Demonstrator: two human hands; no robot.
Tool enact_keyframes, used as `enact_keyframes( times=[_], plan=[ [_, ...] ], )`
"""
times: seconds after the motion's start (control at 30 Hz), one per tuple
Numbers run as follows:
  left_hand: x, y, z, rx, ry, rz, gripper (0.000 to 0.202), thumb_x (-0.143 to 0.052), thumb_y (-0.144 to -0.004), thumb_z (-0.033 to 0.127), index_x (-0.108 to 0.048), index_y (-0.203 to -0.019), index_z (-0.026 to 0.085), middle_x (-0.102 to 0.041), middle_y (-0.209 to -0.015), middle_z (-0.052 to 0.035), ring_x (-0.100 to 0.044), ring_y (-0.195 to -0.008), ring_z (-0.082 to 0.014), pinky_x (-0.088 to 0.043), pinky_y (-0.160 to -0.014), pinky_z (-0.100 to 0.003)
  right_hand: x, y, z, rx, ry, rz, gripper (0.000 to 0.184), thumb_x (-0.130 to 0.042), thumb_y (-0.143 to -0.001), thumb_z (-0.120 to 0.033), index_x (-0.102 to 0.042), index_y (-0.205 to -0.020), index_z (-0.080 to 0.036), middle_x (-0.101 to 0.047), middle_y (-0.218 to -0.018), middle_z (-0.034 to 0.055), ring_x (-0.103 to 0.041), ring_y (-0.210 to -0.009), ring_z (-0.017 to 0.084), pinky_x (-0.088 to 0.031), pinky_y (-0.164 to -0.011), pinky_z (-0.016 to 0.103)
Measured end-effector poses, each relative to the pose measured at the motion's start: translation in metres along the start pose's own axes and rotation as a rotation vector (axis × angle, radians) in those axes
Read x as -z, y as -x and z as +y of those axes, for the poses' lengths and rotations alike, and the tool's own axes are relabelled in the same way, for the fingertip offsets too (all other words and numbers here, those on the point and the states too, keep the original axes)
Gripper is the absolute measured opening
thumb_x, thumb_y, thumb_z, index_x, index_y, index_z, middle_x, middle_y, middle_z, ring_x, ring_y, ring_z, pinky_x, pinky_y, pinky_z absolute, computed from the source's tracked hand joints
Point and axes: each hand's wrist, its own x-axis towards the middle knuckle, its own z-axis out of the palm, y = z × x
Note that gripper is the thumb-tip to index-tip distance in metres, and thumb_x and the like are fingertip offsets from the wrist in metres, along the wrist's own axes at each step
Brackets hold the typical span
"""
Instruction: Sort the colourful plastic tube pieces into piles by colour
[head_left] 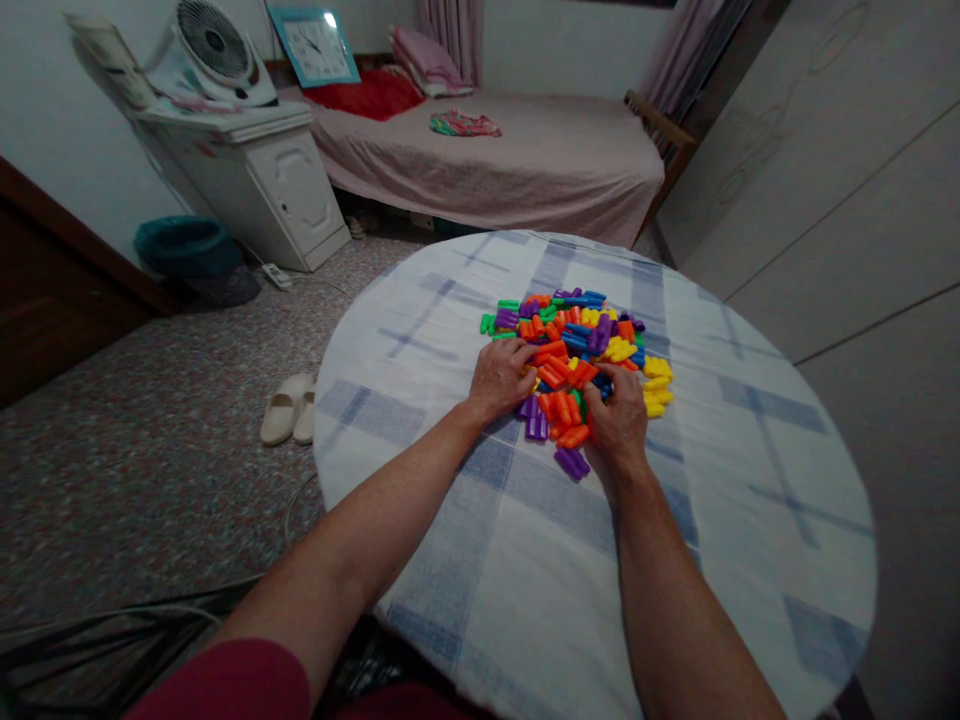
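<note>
A pile of plastic toy building blocks (555,372) in orange, purple, green, blue and yellow lies on the round table. At its left side, my left hand (501,378) rests with fingers spread, touching orange blocks. My right hand (621,412) reaches in from the lower right, thumb and fingers apart. Dark blue blocks (602,384) show between them, and no firm grip on these is visible. Yellow blocks (658,385) lie just right of that hand. A purple block (572,462) sits at the near edge of the pile. Both hands hide some blocks beneath them.
A white and blue checked cloth (420,400) covers the table. Beyond it stand a bed (540,140) and a white cabinet (289,190) with a fan (217,45). Pale slippers (283,410) and a lined bin (191,250) are on the floor at left.
</note>
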Motion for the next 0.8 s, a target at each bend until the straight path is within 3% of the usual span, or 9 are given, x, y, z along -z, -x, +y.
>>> enact_keyframes(
  times=[0.8],
  plan=[
    [-0.0033,0.0001,-0.0032,-0.015,-0.015,0.017,0.031,-0.053,-0.081,0.025,-0.060,-0.110,0.020,-0.060,-0.111,-0.0063,-0.051,-0.106,-0.0221,-0.040,-0.093,-0.037,-0.0021,0.0001,0.0034,0.010,-0.003,0.002,0.025,-0.052,-0.077,-0.027,-0.059,-0.099,-0.020,-0.060,-0.101,0.0078,-0.052,-0.096,0.022,-0.040,-0.087,0.039]
  ],
)
